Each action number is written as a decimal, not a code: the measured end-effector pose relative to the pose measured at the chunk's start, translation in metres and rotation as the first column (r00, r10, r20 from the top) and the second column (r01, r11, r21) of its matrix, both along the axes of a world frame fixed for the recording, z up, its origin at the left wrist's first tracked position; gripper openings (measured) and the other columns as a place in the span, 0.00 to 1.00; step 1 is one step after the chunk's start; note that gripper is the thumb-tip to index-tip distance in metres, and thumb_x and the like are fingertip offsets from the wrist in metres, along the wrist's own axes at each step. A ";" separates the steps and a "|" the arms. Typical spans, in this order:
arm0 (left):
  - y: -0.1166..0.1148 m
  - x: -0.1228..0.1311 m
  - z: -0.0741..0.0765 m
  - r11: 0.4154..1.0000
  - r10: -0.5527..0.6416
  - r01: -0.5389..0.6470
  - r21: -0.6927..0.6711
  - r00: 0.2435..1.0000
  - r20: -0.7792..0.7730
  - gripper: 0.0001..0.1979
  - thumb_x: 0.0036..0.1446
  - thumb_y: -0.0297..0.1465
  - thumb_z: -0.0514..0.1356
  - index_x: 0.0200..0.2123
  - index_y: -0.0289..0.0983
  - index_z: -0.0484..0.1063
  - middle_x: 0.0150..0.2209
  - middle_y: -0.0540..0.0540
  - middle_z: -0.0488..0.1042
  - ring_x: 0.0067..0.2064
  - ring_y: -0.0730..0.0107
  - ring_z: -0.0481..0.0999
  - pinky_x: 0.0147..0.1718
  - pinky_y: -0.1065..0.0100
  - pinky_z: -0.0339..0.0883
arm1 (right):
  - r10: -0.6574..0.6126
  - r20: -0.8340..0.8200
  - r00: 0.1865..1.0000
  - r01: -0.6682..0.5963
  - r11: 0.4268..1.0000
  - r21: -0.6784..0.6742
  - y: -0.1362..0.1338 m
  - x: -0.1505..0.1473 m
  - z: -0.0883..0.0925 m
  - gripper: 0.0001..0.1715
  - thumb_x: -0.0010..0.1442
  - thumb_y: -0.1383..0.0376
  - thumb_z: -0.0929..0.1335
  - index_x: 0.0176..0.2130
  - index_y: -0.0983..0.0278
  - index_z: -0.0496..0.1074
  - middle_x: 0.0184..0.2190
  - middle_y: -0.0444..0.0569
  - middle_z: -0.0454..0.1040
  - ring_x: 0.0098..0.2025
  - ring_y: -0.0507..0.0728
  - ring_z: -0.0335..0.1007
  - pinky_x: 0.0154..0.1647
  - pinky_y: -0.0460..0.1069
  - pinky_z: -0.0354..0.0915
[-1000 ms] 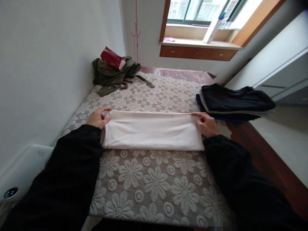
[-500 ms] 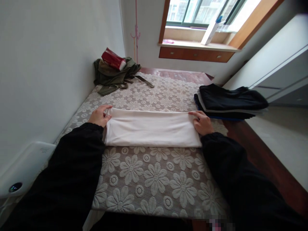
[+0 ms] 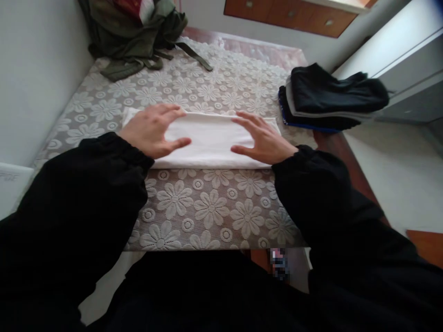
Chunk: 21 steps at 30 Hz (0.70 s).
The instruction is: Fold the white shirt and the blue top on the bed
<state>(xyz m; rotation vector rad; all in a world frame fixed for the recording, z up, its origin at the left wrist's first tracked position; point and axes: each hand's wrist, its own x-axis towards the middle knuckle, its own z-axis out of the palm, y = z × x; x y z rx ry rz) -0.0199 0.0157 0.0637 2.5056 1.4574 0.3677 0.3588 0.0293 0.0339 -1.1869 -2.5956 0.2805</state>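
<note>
A white cloth (image 3: 211, 138), folded into a long flat strip, lies crosswise on the flower-patterned tablecloth (image 3: 211, 207). My left hand (image 3: 155, 129) is over its left part, thumb and fingers spread apart. Over the right part is my right hand (image 3: 259, 136), its thumb also away from the fingers. Neither hand grips the cloth; whether the palms touch it or hover just above I cannot tell. The cloth's middle shows between the two thumbs, while both hands cover portions of its ends. What kind of garment it is does not show.
A stack of folded dark and grey clothes (image 3: 335, 92) sits at the table's right edge. At the back left lies an olive-green backpack (image 3: 138, 37) with a red packet (image 3: 134, 7) on it. A wall bounds the left side; drawers (image 3: 290, 16) are beyond the table.
Both hands have let go of the cloth's two ends and moved inward over it, fingers spreading. The view has tilted down and closer.
</note>
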 end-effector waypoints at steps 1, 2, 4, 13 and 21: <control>-0.003 0.019 -0.001 0.997 -0.078 0.077 -0.033 0.996 -0.043 0.50 0.62 0.63 0.60 0.75 0.37 0.63 0.78 0.38 0.60 0.80 0.40 0.56 0.79 0.42 0.45 | 0.070 0.024 0.997 -0.069 0.997 -0.022 -0.004 -0.020 -0.002 0.56 0.68 0.36 0.71 0.81 0.55 0.54 0.82 0.53 0.50 0.81 0.75 0.44 0.81 0.75 0.46; -0.003 0.036 -0.005 0.990 -0.135 0.130 -0.064 0.987 -0.085 0.56 0.59 0.67 0.61 0.77 0.37 0.59 0.79 0.38 0.57 0.81 0.37 0.52 0.79 0.39 0.39 | 0.121 0.044 0.992 -0.119 0.992 -0.036 -0.007 -0.037 -0.006 0.62 0.66 0.32 0.71 0.82 0.56 0.49 0.83 0.53 0.46 0.83 0.76 0.39 0.81 0.75 0.42; -0.001 0.059 -0.016 0.979 -0.189 0.175 -0.101 0.971 -0.145 0.66 0.53 0.72 0.61 0.80 0.34 0.51 0.82 0.35 0.50 0.82 0.31 0.44 0.78 0.34 0.29 | 0.169 0.073 0.983 -0.166 0.985 -0.051 -0.005 -0.060 -0.019 0.73 0.61 0.27 0.70 0.84 0.59 0.43 0.84 0.56 0.40 0.84 0.78 0.30 0.82 0.77 0.33; 0.009 0.057 -0.057 0.970 -0.201 0.181 -0.159 0.973 -0.117 0.67 0.58 0.74 0.53 0.83 0.37 0.37 0.83 0.35 0.40 0.83 0.32 0.36 0.78 0.38 0.18 | 0.170 0.102 0.980 -0.159 0.981 -0.109 0.010 -0.055 -0.049 0.65 0.69 0.24 0.57 0.84 0.59 0.40 0.83 0.55 0.41 0.84 0.75 0.30 0.82 0.74 0.29; 0.012 0.058 -0.056 0.971 -0.185 0.167 -0.172 0.978 -0.093 0.66 0.57 0.76 0.49 0.83 0.38 0.42 0.83 0.38 0.44 0.83 0.34 0.38 0.78 0.40 0.19 | 0.149 0.109 0.983 -0.141 0.987 -0.075 0.001 -0.058 -0.048 0.70 0.65 0.21 0.54 0.84 0.61 0.40 0.83 0.56 0.41 0.84 0.76 0.30 0.82 0.76 0.27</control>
